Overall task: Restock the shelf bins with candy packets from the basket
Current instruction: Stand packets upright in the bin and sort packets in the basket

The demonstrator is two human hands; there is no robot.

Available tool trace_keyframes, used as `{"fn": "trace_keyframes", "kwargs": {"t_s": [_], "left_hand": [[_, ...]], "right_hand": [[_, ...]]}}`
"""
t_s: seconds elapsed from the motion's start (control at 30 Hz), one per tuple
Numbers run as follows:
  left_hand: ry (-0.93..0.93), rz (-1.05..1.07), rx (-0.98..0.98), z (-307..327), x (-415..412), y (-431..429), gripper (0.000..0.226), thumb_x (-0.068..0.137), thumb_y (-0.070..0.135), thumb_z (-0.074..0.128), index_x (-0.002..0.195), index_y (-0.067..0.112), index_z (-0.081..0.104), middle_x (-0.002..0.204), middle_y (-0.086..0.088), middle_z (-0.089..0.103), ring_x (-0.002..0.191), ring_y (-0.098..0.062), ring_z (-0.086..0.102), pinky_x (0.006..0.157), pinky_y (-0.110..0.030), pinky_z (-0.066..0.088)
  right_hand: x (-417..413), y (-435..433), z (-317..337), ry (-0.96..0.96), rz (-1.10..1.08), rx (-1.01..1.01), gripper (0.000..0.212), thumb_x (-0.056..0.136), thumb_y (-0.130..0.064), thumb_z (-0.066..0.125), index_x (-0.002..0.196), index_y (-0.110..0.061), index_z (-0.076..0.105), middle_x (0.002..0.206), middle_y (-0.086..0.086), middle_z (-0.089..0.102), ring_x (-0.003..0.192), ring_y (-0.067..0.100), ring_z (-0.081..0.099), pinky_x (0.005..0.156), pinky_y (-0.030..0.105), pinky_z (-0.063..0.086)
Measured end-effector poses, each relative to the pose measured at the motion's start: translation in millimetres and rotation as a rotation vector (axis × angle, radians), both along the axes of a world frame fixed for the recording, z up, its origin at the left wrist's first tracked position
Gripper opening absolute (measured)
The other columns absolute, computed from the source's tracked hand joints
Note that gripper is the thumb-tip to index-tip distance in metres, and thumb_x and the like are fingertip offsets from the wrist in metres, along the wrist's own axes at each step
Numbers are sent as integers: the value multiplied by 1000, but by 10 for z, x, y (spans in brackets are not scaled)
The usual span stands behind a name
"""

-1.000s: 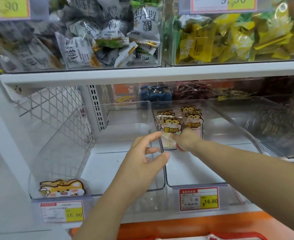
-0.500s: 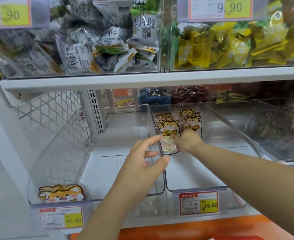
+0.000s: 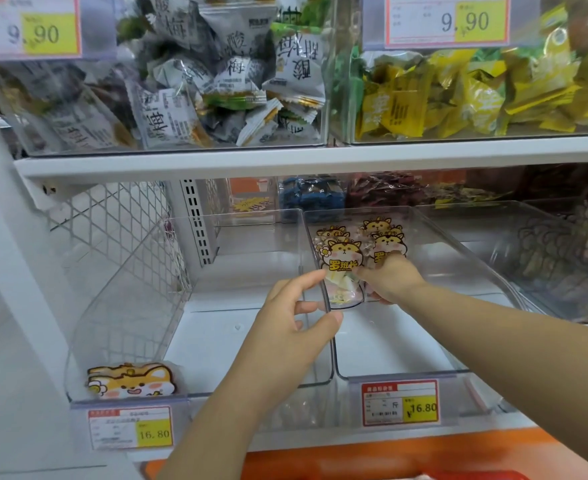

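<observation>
Several clear candy packets (image 3: 343, 261) printed with a yellow cartoon dog stand upright at the back of the middle clear bin (image 3: 403, 372). My right hand (image 3: 388, 280) reaches into that bin and grips the front packets at their lower part. My left hand (image 3: 296, 320) hovers at the wall between the left bin (image 3: 130, 306) and the middle bin, fingers spread and relaxed, holding nothing. A red basket rim (image 3: 476, 475) shows at the bottom edge.
The left bin carries a dog sticker (image 3: 131, 381) and a 16.80 price tag (image 3: 130, 427). Another 16.80 tag (image 3: 400, 403) fronts the middle bin. A third bin (image 3: 562, 258) on the right holds packets. The upper shelf (image 3: 285, 161) carries full bins of grey and yellow candy.
Both hands have stayed almost in place. The view has tilted slightly upward, so the shelf sits lower in the frame.
</observation>
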State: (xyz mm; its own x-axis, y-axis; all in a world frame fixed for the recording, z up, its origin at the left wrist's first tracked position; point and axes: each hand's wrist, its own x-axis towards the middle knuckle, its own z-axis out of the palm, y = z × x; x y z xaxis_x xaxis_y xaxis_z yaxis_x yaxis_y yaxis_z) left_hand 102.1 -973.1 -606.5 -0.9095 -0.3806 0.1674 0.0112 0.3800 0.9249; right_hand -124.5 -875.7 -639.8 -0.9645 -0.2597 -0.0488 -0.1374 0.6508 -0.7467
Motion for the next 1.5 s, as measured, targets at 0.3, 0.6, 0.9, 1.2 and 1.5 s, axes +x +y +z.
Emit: {"fn": "trace_keyframes", "kwargs": {"t_s": [0.3,0.6,0.9,1.2,1.5], "left_hand": [[-2,71,-306,-23,120,124,48,99,37,55,145,40,41,140,22,39,119,4,48,96,-18,40],[121,169,-458,76,892,692,33,98,18,57,130,23,59,124,7,55,103,-7,58,87,-19,44],[-516,-52,-456,-1336,1721,995,32,99,23,54,130,28,60,117,11,63,94,-5,59,83,-28,53],[-889,-258,-401,-2479,2008,1240,41,101,22,46,142,21,50,133,-5,56,116,-23,58,95,-32,46],[-918,-116,-345,-2723,1969,1320,64,90,28,55,151,28,33,148,0,32,132,-27,42,108,-44,42]], "right_hand": [[618,358,543,56,227,-73,20,89,-24,70,84,-8,59,91,21,71,75,24,65,79,43,56],[2029,1442,726,254,604,-193,17,91,-9,65,101,-22,59,79,3,62,73,21,62,71,31,50],[2645,2068,-1073,-111,707,267,23,92,-29,66,115,-26,62,91,-10,64,82,5,62,77,30,55],[2748,2189,-1933,-248,873,668,37,90,-30,57,127,-27,53,94,-11,57,89,15,58,77,35,51],[2817,2002,-2116,-295,897,678,43,89,-22,51,131,-32,45,133,-2,42,111,24,55,86,38,50]]}}
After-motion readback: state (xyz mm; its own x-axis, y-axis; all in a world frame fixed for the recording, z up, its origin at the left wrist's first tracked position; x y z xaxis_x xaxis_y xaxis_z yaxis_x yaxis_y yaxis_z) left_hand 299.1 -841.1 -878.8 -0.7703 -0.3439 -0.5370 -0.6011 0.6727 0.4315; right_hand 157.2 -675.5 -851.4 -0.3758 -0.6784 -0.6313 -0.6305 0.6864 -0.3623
